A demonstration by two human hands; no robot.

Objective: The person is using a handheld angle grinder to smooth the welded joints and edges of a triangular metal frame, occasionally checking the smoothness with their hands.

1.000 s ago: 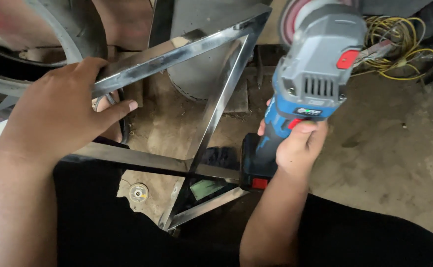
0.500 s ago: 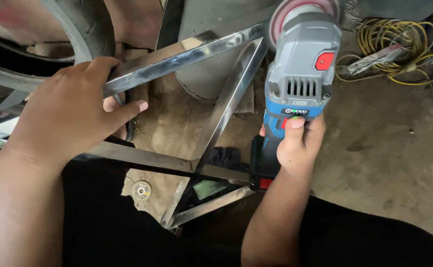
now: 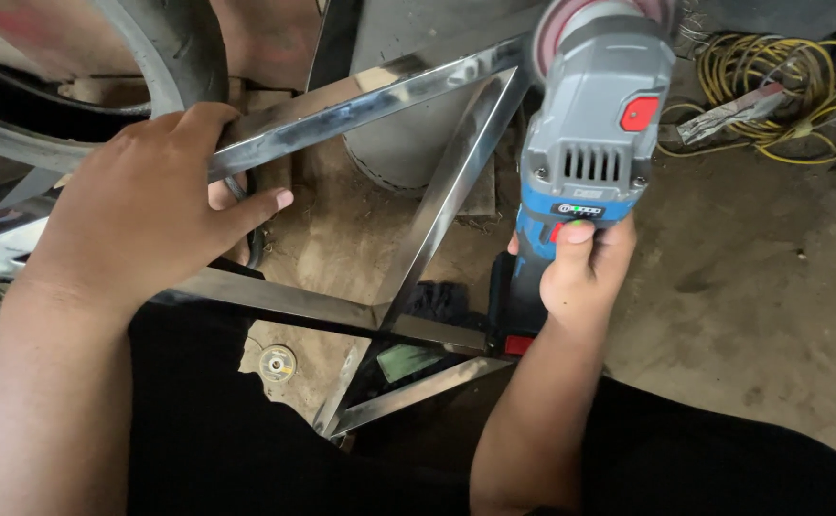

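Two hands busy: my left hand (image 3: 141,205) clamps the shiny, stiff, slippery metal frame (image 3: 380,100); right hand (image 3: 580,272) fingers wrapped round heavy grey-blue grinder (image 3: 595,143) handle.

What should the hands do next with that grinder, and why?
Probably ease the grinder down so its disc touches the frame corner. The right hand grips the grinder with the disc right at that joint, and the left hand already braces the top bar.

A coil of yellow cable (image 3: 771,96) lies on the dirt floor (image 3: 752,287), far right of a small round disc (image 3: 277,363) and black tyre (image 3: 165,48).
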